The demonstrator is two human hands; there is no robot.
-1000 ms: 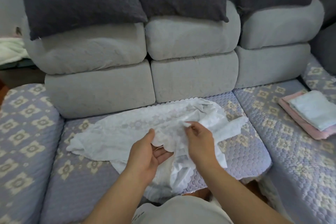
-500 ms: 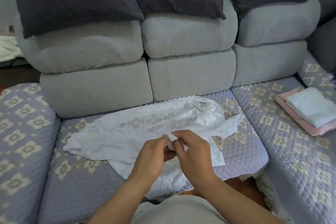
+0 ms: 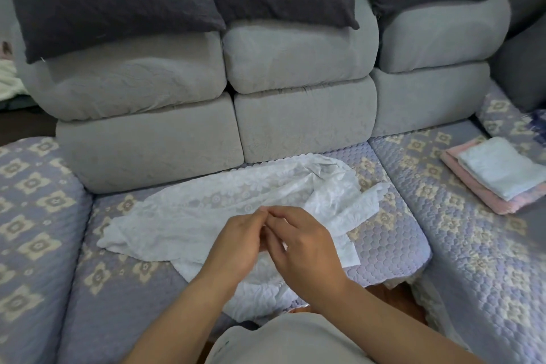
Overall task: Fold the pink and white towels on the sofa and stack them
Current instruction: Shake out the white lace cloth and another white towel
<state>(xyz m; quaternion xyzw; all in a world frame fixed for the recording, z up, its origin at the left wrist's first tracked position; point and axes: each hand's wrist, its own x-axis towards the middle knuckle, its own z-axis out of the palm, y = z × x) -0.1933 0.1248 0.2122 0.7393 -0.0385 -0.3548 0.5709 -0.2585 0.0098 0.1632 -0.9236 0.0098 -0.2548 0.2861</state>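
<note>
Cushions (image 3: 298, 53) back the sofa (image 3: 461, 233); folded towels (image 3: 499, 174) lie right.

The left hand (image 3: 239, 241) and right hand (image 3: 307, 241) cover the middle of the white lace cloth (image 3: 206, 210); their grip there cannot be told. The folded pink towel (image 3: 487, 196) lies mostly under the white one (image 3: 502, 170).

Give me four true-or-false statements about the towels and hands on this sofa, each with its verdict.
1. The crumpled white lace-patterned towel lies spread on the middle seat cushion. True.
2. The left hand and right hand are far apart. False: their fingertips meet over the towel.
3. The folded white towel sits atop the folded pink towel. True.
4. The folded stack lies left of the hands. False: it lies to the right.
</note>
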